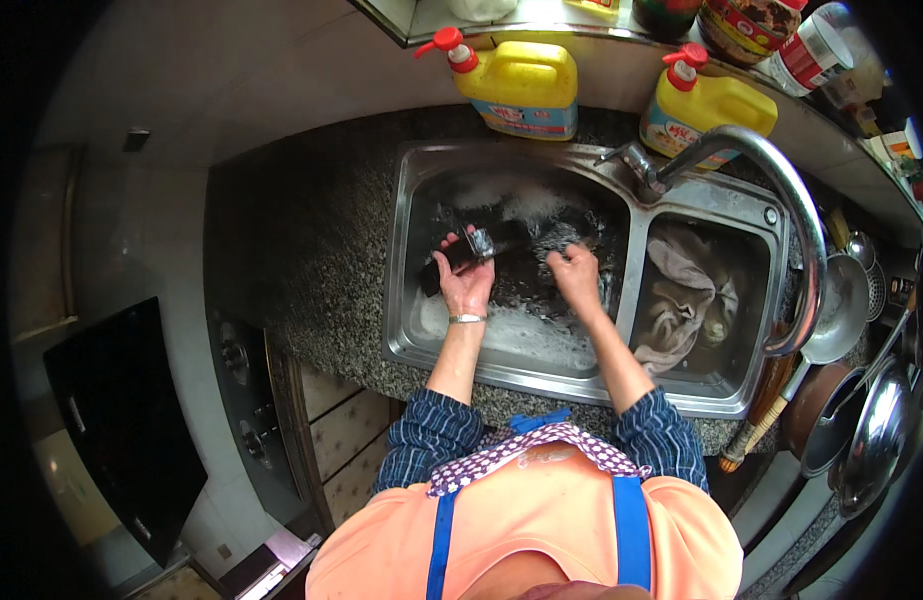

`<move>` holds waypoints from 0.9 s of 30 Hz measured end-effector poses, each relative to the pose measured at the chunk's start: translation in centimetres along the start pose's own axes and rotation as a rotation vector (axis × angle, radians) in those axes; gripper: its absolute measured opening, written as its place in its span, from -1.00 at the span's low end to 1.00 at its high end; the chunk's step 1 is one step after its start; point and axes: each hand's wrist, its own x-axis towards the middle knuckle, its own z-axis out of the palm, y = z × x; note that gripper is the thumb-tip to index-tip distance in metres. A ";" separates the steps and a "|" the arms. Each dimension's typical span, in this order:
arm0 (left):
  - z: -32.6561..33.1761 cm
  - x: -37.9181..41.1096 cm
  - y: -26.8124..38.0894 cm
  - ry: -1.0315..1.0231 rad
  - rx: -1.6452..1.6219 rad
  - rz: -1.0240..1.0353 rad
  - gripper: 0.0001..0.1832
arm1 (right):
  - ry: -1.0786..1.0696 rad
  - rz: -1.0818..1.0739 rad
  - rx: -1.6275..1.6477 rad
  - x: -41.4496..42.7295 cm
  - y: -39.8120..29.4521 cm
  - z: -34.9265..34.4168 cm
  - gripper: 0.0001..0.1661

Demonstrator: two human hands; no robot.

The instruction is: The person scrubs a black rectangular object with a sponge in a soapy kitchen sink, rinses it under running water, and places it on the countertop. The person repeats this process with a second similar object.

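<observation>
Over the large basin of a steel double sink, my left hand is palm up with a dark, wet, elongated object lying across its fingers; a shiny metallic part shows near the fingertips. What the dark object is, I cannot tell. My right hand is curled above the foamy water, just right of centre in the same basin, and whether it holds something is unclear. Rippled, splashing water lies between the hands. Greyish wet cloths soak in the smaller basin on the right.
A curved chrome faucet arches over the small basin. Two yellow pump bottles stand behind the sink. Jars line the shelf above. At right are a metal wok, a brown pan and a lid. A gas hob is left.
</observation>
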 end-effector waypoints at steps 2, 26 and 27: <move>-0.4 -0.2 -1.0 -0.021 -0.019 -0.039 -0.76 | 0.093 -0.335 0.051 -1.9 -2.9 1.7 -0.65; -2.6 0.6 4.0 0.047 -0.096 0.048 -0.70 | -0.016 -0.382 -0.014 -1.0 -2.6 4.2 -0.75; -2.8 1.0 3.8 0.143 0.002 0.121 -0.66 | 0.063 -0.542 0.055 -1.2 -4.7 5.9 -0.74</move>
